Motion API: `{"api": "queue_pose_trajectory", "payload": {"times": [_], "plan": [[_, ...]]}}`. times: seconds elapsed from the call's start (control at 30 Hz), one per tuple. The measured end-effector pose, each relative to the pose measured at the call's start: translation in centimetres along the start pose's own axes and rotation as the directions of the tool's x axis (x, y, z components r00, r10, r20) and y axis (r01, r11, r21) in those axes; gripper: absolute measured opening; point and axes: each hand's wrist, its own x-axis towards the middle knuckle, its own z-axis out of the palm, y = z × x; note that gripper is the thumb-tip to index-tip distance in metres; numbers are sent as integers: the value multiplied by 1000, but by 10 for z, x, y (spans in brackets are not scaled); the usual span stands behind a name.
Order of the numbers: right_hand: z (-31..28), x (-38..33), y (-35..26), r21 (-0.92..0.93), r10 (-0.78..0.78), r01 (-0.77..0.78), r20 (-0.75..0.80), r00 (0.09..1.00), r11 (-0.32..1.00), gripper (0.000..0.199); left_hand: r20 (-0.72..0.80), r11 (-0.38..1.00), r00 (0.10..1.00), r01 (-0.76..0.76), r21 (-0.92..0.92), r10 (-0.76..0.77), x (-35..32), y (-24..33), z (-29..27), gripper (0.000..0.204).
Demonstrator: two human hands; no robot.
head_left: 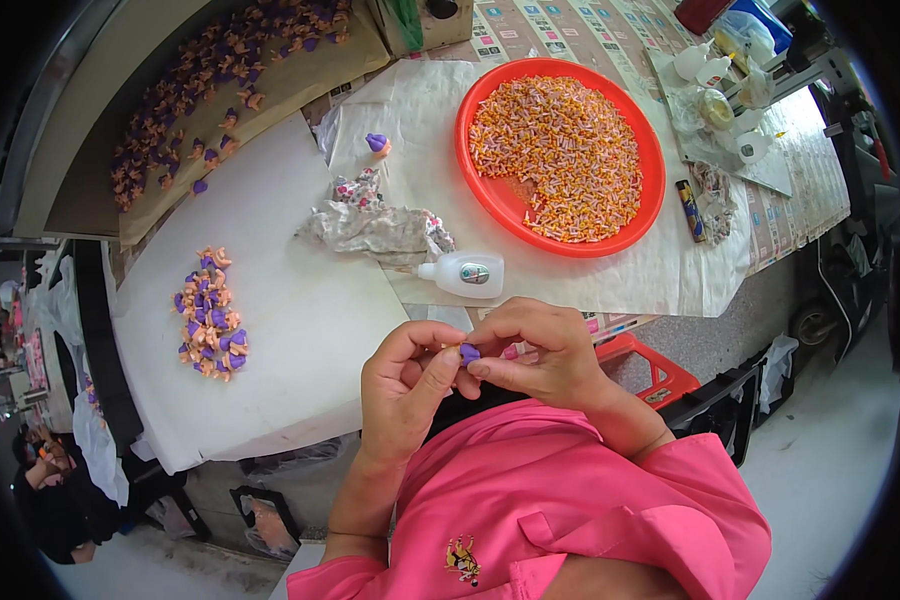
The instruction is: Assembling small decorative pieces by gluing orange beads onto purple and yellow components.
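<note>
Close in front of my body, both my hands pinch one small purple and skin-coloured figurine part (469, 354). My left hand (400, 385) grips it from the left between thumb and fingers. From the other side my right hand (545, 350) closes on it with thumb and forefinger. A bit of pink shows among the right fingers; I cannot make out whether it is a separate piece. Just beyond the hands a white squeeze bottle (470, 274) lies on its side. Above it is a crumpled, stained cloth (370, 230), and a single purple-topped figurine part (377, 144) stands farther back.
A red round tray (500, 200) holds many small orange and pale pieces. Similar figurine parts lie in a pile (210, 320) at left and across brown paper (160, 215) at far left. Small bottles (692, 60) and a dark cylinder (689, 211) are at right. Another person (65, 490) is at lower left.
</note>
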Motion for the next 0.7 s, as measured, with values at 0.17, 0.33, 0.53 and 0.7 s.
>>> {"api": "queue_pose_trajectory", "payload": {"times": [0.17, 0.33, 0.53, 0.7], "plan": [[-8, -5, -2, 6, -2, 2, 52, 999, 1000, 23, -25, 1000, 1000, 1, 0, -1, -8, -2, 10, 17], [-3, -21, -11, 276, 100, -93, -9, 995, 957, 21, -87, 998, 996, -14, -54, 9, -18, 1, 30, 17], [-12, -35, -15, 150, 44, -25, -125, 991, 988, 16, -80, 995, 997, -6, -104, -2, -27, -3, 50, 14], [-18, -44, -18, 39, -35, 39, -111, 993, 998, 11, -19, 940, 990, 129, -316, -142, -31, -14, 50, 11]]}}
